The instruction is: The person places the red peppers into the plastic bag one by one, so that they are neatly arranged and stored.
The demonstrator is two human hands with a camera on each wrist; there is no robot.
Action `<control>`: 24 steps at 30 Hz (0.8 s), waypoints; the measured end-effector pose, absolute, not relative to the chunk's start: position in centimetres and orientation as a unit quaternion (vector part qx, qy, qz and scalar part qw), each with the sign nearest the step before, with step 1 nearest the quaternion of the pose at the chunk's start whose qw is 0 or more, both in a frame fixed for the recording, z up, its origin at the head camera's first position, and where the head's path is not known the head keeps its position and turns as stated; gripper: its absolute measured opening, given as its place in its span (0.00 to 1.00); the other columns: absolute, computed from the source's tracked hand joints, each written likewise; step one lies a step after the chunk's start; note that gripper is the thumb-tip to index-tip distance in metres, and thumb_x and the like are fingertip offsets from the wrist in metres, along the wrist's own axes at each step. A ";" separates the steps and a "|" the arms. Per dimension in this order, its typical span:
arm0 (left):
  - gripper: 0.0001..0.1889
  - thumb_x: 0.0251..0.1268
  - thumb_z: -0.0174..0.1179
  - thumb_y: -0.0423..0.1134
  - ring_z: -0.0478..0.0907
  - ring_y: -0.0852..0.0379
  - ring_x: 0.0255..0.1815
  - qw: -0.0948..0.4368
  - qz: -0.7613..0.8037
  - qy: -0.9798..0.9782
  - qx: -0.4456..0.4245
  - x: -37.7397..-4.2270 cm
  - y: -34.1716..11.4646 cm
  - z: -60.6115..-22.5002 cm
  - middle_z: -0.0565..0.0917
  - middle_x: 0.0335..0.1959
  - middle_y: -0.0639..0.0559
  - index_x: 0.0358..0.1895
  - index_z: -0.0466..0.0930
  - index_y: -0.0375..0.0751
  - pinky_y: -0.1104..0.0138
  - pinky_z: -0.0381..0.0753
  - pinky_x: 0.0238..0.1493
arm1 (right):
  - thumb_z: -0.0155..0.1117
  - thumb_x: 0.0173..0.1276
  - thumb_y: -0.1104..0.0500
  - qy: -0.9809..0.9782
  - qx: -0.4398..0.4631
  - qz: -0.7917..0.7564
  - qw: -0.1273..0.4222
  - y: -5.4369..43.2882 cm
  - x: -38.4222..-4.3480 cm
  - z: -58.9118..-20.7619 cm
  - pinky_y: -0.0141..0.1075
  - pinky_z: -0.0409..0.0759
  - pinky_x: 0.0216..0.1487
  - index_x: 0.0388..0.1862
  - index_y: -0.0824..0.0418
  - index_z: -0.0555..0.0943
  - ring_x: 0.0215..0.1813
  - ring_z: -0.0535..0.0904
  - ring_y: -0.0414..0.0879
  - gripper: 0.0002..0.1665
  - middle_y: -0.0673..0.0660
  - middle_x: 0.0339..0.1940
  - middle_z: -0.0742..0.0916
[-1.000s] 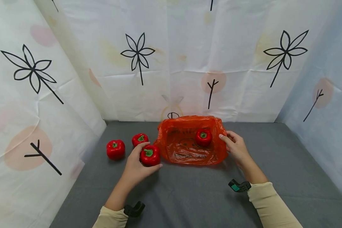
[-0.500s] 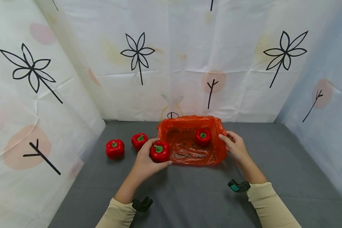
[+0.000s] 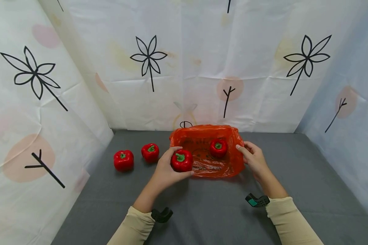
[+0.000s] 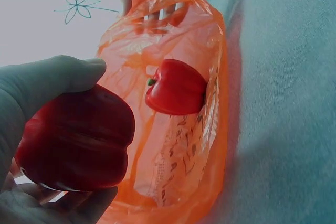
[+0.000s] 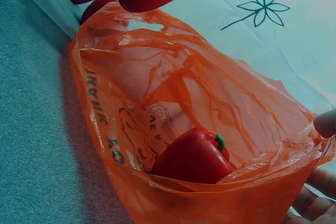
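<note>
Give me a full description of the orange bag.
The orange bag looks like thin, see-through plastic, crinkled and shiny, with dark printing that includes the word THANK. It sits on the gray cloth, its mouth spread wide. One red pepper lies inside, toward the right side in the head view. The right hand pinches its right edge. The left hand holds another pepper at its left side; whether that hand touches the plastic is unclear.

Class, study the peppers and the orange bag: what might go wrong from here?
The held pepper, overlapping the bag in the head view, might snag its rim. If the right grip slackens, the bag's translucent, crumpled side could sag. The pepper inside might get bumped if the held one drops.
</note>
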State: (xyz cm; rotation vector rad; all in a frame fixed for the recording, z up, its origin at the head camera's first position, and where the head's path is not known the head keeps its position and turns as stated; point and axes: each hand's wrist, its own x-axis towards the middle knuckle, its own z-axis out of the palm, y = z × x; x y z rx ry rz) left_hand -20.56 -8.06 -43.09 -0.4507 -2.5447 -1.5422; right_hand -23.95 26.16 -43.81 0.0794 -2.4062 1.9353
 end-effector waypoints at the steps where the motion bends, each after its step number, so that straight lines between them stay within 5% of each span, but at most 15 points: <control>1: 0.44 0.48 0.85 0.44 0.78 0.52 0.66 0.064 -0.513 -0.842 -0.152 -20.6 -7.9 -43.1 0.79 0.66 0.52 0.70 0.72 0.52 0.52 0.89 0.57 | 0.60 0.82 0.44 -0.779 0.025 0.626 0.026 26.2 -24.0 -43.8 0.29 0.87 0.49 0.65 0.67 0.76 0.47 0.82 0.37 0.29 0.39 0.44 0.85; 24: 0.44 0.48 0.85 0.45 0.79 0.53 0.63 0.036 -0.517 -0.839 -0.166 -22.8 -5.0 -44.0 0.79 0.65 0.53 0.70 0.72 0.54 0.54 0.89 0.56 | 0.60 0.83 0.44 -0.770 0.024 0.636 0.027 26.0 -23.8 -43.9 0.29 0.88 0.49 0.65 0.68 0.76 0.48 0.84 0.36 0.29 0.41 0.46 0.85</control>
